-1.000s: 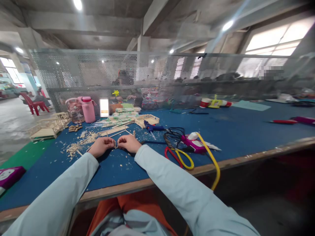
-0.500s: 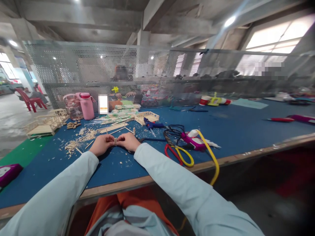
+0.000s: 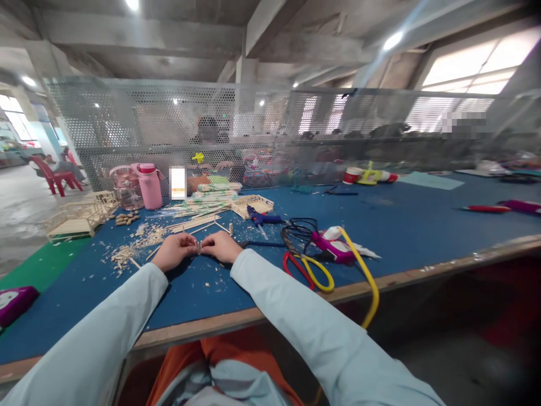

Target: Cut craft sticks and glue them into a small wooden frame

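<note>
My left hand (image 3: 174, 251) and my right hand (image 3: 222, 247) meet low over the blue table, fingertips closed in a pinch. Between them is a small piece of pale wooden stick (image 3: 199, 246), mostly covered by the fingers. Just beyond lie long thin wooden sticks (image 3: 196, 224) and a short upright wood piece (image 3: 230, 229). Wood chips and cut bits (image 3: 123, 257) are scattered left of my left hand. A blue glue gun (image 3: 265, 217) rests past my right hand, in front of a small wooden-stick frame (image 3: 257, 204).
To the right lie scissors with red and yellow handles (image 3: 324, 276), black cable (image 3: 298, 228) and a purple-and-white power strip (image 3: 336, 246) with a yellow cord (image 3: 367, 282). A pink bottle (image 3: 150, 187), peanuts (image 3: 125, 219) and stick-built models (image 3: 78, 219) stand left. Perforated metal screen (image 3: 160, 118) closes the back.
Both hands stay together in nearly the same place, with the fingers slightly shifted. The small wood piece shows less between the fingertips. The whole view has moved slightly.
</note>
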A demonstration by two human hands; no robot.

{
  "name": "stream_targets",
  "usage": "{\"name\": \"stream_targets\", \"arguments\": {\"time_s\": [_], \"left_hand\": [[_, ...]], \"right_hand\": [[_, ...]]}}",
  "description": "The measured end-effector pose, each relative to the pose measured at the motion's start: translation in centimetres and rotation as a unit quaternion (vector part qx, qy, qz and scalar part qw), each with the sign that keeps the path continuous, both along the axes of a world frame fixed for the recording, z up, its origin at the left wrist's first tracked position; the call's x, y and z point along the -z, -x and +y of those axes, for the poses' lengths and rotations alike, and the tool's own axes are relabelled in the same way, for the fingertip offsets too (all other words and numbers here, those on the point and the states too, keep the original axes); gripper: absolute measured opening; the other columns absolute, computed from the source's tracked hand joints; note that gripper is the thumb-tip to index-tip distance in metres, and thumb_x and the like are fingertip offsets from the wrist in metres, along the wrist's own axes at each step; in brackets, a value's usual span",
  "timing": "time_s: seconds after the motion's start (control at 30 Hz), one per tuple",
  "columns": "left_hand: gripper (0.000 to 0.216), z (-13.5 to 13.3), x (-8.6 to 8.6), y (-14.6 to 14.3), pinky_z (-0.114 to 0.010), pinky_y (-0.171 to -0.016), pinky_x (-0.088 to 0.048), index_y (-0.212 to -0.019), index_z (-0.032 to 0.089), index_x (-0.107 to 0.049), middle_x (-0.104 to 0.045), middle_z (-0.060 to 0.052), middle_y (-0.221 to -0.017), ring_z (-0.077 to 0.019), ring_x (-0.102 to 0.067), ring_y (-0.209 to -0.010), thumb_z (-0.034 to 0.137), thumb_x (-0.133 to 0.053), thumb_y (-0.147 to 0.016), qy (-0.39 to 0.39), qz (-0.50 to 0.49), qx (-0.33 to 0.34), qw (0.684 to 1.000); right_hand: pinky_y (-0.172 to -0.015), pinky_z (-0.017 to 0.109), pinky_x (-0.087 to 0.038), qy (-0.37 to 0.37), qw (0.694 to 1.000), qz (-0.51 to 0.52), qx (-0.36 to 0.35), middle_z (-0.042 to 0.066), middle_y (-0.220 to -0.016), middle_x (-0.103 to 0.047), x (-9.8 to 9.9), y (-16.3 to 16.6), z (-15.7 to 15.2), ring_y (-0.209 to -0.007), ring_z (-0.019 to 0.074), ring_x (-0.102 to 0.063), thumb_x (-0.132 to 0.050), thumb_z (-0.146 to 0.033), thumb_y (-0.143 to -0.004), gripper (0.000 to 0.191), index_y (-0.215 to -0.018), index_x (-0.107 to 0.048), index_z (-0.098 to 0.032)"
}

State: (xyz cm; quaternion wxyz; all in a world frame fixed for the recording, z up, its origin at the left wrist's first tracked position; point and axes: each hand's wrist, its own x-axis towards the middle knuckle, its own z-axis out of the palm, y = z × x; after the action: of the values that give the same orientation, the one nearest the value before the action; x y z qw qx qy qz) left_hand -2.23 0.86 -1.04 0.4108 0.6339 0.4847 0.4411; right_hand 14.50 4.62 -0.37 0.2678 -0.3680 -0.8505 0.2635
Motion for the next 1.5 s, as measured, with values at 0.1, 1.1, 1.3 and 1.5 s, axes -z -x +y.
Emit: {"name": "stream_targets", "arguments": {"time_s": [0.1, 1.1, 1.3, 1.5], "left_hand": [[0.029, -0.10, -0.15, -0.08, -0.024, -0.055, -0.042, -0.070, 0.014, -0.060, -0.063, -0.001, -0.059, -0.0123, -0.056, -0.054, 0.033, -0.070, -0.051, -0.006, 0.012, -0.007, 1.000], [0.022, -0.13, -0.33, 0.12, -0.024, -0.053, -0.041, -0.064, 0.015, -0.067, -0.062, -0.001, -0.055, -0.0126, -0.053, -0.052, 0.036, -0.061, -0.061, -0.024, 0.129, 0.002, 0.991], [0.026, 0.14, 0.07, 0.06, -0.025, -0.055, -0.044, -0.071, 0.014, -0.066, -0.062, -0.001, -0.056, -0.0137, -0.055, -0.054, 0.035, -0.064, -0.057, 0.001, 0.056, 0.007, 0.998], [0.024, 0.15, 0.09, 0.16, -0.026, -0.056, -0.042, -0.070, 0.014, -0.066, -0.062, -0.002, -0.055, -0.0139, -0.054, -0.053, 0.035, -0.061, -0.059, -0.034, 0.097, -0.003, 0.995]], "right_hand": [[-0.057, 0.018, -0.038, -0.007, 1.000, 0.003, 0.006, 0.002, -0.069, -0.070, 0.07, -0.02, -0.11, -0.064, 0.0116, -0.059, -0.066, -0.021, -0.067, 0.014, -0.077, -0.073, -0.014], [-0.060, 0.019, -0.037, -0.039, 0.999, -0.024, -0.010, 0.002, -0.070, -0.069, 0.02, -0.04, -0.26, -0.066, 0.0120, -0.058, -0.063, -0.021, -0.071, 0.012, -0.075, -0.072, -0.014], [-0.059, 0.019, -0.036, -0.046, 0.999, -0.016, -0.012, 0.001, -0.067, -0.068, 0.25, 0.00, -0.16, -0.063, 0.0111, -0.057, -0.064, -0.021, -0.070, 0.010, -0.073, -0.071, -0.015], [-0.061, 0.020, -0.037, -0.037, 0.999, -0.002, -0.005, 0.002, -0.070, -0.068, 0.18, -0.02, -0.29, -0.065, 0.0116, -0.058, -0.065, -0.021, -0.068, 0.010, -0.073, -0.071, -0.016]]}}
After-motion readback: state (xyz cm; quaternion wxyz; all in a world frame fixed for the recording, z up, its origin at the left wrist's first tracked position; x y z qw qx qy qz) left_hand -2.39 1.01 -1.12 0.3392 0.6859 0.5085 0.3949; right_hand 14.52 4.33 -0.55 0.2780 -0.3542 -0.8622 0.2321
